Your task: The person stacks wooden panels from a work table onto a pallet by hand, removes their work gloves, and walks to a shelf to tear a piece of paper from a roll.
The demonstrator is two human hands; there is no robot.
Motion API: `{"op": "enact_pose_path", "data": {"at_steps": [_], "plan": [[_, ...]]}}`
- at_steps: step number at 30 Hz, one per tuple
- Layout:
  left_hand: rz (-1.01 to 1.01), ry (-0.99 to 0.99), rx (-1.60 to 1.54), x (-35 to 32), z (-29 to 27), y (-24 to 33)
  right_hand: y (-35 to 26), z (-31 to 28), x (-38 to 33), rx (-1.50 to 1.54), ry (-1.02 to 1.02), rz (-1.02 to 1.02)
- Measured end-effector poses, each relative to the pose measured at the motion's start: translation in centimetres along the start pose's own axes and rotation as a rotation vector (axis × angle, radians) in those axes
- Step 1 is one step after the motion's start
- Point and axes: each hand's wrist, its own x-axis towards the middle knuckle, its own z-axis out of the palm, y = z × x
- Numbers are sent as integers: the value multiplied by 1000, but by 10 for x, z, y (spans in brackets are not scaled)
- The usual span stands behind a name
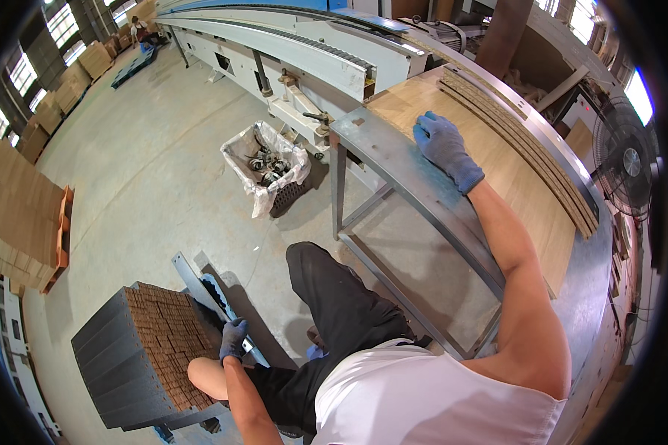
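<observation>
My left hand (234, 339), in a grey-blue glove, is closed around a long flat metal bar (197, 282). The bar slants beside a stack of dark-faced boards (167, 337) whose brown edges show. My right hand (445, 152), gloved with blue fingertips, rests on a light wood-grain panel (523, 215) lying on a metal table (401, 174). Its fingers are curled together, and whether they hold anything is hidden. Right of that hand, several narrow particleboard strips (523, 144) lie stacked along the panel.
A lined bin (234, 159) of scrap stands on the floor ahead, beside a long white machine (245, 48). A blue pallet (217, 293) lies by the dark stack. Boards (18, 211) on an orange pallet stand left; a fan (627, 159) stands right. Another person (141, 33) is far off.
</observation>
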Motion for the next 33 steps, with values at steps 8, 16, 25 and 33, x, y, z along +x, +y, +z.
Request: {"op": "enact_pose_path", "data": {"at_steps": [8,16,25,33], "plan": [[91,40,-18,-10,2,15,0,0,-1,-2,4,5],[84,43,-23,-7,1,5,-2,0,-1,-4,13,-11],[22,-13,35,3,0,1,1,2,1,31,27,-43],[27,3,1,4,6,3,3,-25,9,131,-54,35]]}}
